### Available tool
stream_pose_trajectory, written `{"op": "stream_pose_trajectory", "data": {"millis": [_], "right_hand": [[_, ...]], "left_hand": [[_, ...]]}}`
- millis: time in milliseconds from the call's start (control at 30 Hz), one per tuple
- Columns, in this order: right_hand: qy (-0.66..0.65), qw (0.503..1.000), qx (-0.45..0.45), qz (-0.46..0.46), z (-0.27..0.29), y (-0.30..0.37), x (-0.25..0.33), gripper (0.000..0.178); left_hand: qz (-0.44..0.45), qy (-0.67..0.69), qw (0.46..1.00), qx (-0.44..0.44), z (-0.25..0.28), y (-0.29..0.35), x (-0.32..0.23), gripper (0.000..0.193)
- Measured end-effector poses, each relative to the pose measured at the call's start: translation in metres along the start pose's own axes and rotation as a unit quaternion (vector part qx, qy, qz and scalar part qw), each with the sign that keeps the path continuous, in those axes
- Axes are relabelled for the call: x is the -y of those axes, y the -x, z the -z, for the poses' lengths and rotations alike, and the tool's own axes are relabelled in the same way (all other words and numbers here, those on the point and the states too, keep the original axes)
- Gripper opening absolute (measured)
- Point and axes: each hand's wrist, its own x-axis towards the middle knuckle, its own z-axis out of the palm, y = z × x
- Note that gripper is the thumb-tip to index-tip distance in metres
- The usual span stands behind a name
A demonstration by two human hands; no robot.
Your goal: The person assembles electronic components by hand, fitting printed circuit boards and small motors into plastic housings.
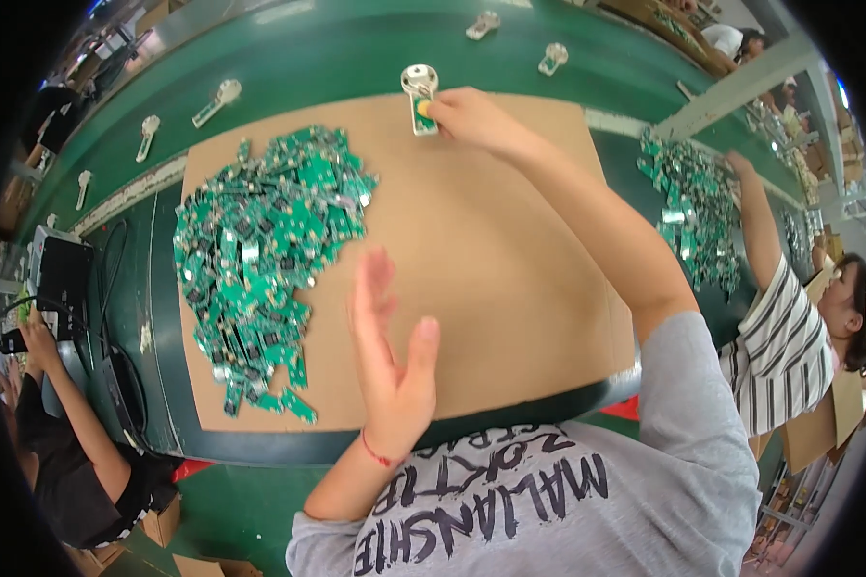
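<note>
My right hand [473, 117] reaches to the far edge of the brown cardboard sheet [491, 288]. Its fingers are closed at the edge of a white plastic housing [420, 79], round at one end, with a green circuit board in its long part. Something small and yellow shows at the fingertips; I cannot tell what it is. My left hand [394, 370] is raised over the cardboard, open and slightly blurred, with nothing in it. Left of it lies a large heap of small green circuit boards [260, 260].
More white housings [229, 91] are spaced out along the green belt [346, 58] at the far side. On the right, a co-worker [789, 337] reaches toward another heap of boards [688, 207]. At left stands a black box [63, 274] with cables, near another person's hands [40, 346].
</note>
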Motion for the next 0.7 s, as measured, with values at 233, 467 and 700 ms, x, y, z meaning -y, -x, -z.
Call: {"op": "stream_pose_trajectory", "data": {"millis": [233,467,700], "right_hand": [[0.236,0.971,-0.030,-0.002,-0.022,-0.163,-0.009,0.031],[0.431,0.890,0.000,0.151,0.138,-0.205,-0.136,0.047],[0.329,0.916,-0.047,0.222,0.078,-0.133,-0.075,0.035]], "left_hand": [[0.069,0.020,0.997,0.038,0.013,-0.005,0.010,0.053],[0.139,0.090,0.982,0.094,0.015,-0.016,0.000,0.041],[0.101,-0.020,0.984,0.149,0.010,-0.017,-0.005,0.030]]}}
